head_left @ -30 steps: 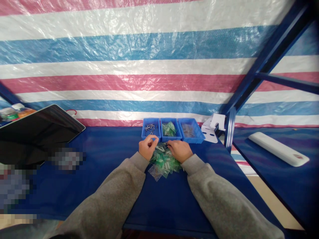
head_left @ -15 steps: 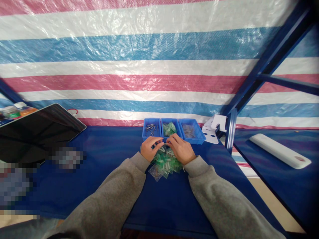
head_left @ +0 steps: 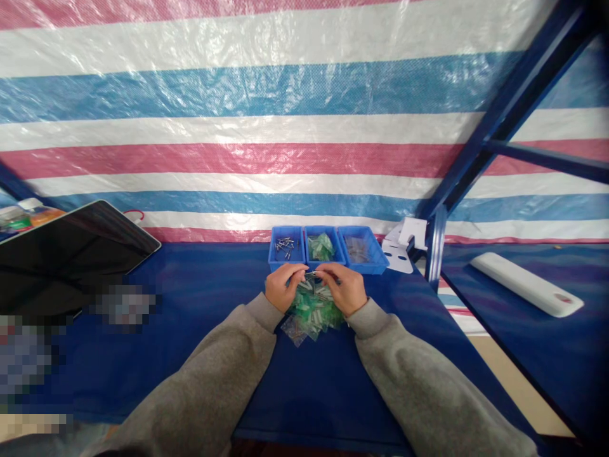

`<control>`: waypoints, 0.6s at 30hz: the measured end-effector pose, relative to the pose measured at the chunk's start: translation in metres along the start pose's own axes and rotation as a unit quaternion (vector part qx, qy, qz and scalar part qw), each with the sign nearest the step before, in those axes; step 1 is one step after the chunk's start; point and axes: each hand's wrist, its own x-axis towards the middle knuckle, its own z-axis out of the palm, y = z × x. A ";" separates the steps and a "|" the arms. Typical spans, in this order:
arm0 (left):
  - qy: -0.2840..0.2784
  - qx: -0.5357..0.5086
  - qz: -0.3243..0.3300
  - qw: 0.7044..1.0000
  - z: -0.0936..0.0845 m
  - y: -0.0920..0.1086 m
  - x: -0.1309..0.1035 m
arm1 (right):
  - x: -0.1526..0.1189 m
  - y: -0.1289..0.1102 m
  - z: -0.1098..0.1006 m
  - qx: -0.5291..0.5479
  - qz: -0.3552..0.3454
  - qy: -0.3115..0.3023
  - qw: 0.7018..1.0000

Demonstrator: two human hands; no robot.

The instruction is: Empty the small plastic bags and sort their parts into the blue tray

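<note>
My left hand (head_left: pixel 282 285) and my right hand (head_left: pixel 344 287) face each other, closed in pinches. Between their fingertips is a small thin metal piece (head_left: pixel 310 273), too small to name exactly. Just below them lies a pile of small green and clear plastic bags (head_left: pixel 314 311), with slim pieces showing inside some. Behind my hands stand three blue bins. In the left bin (head_left: pixel 272 249) are loose metal pin-like pieces (head_left: pixel 286 245). The middle bin holds green bags (head_left: pixel 320 245), and in the right bin (head_left: pixel 380 259) are clear bags (head_left: pixel 356 249).
A dark screen (head_left: pixel 71 254) leans at the left, with bottles (head_left: pixel 33 212) behind it. White card pieces (head_left: pixel 404 246) lie right of the bins, by a blue metal post (head_left: pixel 435 247). A long white device (head_left: pixel 528 284) rests on the blue surface farther right. A striped sheet (head_left: pixel 266 127) hangs behind.
My fingertips have shifted slightly, and the thin metal piece between them shows more plainly. The whole view has moved a little; the bins and bag pile look the same.
</note>
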 end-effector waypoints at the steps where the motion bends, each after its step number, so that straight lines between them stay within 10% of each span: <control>1: -0.003 -0.003 -0.002 1.000 0.000 0.001 0.000 | 0.000 0.000 0.000 -0.005 0.000 -0.002 1.000; 18: 0.001 -0.024 -0.084 0.996 0.000 0.000 0.002 | 0.000 -0.005 -0.002 -0.064 -0.060 -0.058 0.994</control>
